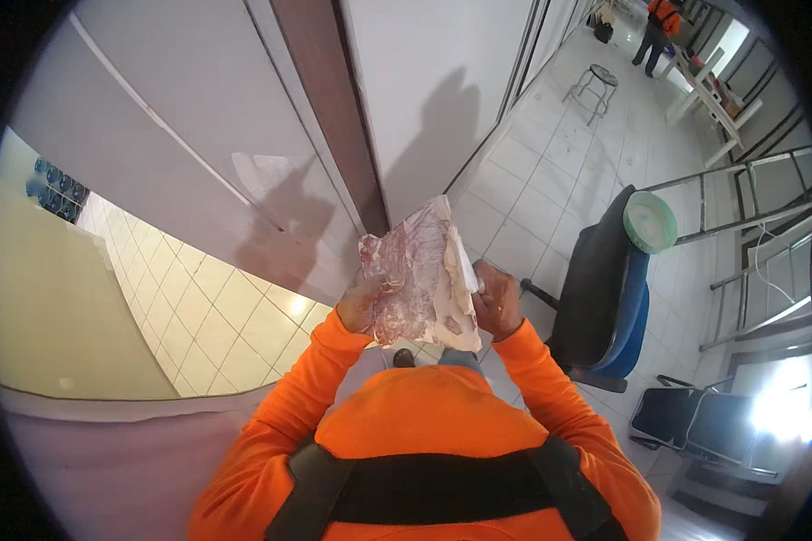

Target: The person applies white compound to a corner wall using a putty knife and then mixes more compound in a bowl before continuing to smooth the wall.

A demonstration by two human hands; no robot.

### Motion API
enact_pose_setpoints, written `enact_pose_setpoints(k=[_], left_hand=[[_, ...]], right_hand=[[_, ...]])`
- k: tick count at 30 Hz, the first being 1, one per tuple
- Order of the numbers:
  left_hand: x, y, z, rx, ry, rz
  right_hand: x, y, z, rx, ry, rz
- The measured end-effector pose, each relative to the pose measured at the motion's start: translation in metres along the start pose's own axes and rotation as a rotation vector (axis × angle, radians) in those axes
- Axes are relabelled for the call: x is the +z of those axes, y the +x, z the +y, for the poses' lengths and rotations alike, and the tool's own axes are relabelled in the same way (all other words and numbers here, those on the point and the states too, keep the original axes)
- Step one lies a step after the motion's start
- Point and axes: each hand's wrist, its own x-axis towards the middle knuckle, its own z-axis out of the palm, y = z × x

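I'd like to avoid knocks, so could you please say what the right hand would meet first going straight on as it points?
The right hand would most likely meet the ragged piece first, being already against it; depth beyond is unclear.

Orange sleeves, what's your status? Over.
Left fingers, right fingers: both gripping. Ragged reddish-brown and cream flat slab: held at opposite sides. Black-and-blue chair: off right, not touching.

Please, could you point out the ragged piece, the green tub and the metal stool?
Ragged piece (415, 273): head view, middle of its mottled face.
Green tub (650, 222): head view, its pale inside.
Metal stool (604, 76): head view, its round seat.
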Motion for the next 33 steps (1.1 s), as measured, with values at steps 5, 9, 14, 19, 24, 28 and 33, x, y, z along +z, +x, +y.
enact_pose_setpoints(k=[5,9,14,19,24,28,33], left_hand=[[-0.015,-0.006,-0.001,-0.024,-0.031,0.02],[-0.005,-0.012,0.001,0.023,0.02,-0.034],[0.01,-0.006,0.015,0.111,-0.045,0.07],[0.007,0.001,0.035,0.112,0.004,0.047],[-0.033,0.019,0.014,0.124,-0.126,0.032],[-0.028,0.024,-0.001,0.051,-0.298,-0.107],[-0.011,0.025,-0.011,0.024,-0.202,0.036]], right_hand=[[0.007,-0.008,0.003,-0.034,-0.061,-0.007],[0.008,-0.007,0.004,-0.039,-0.11,0.008],[0.023,-0.028,0.029,-0.144,-0.195,-0.104],[-0.02,-0.003,0.011,0.073,-0.205,0.054],[-0.041,0.013,-0.015,0.141,0.137,0.1],[-0.042,0.022,-0.018,0.464,1.144,-0.1],[-0.016,0.022,-0.02,0.495,1.28,-0.236]])
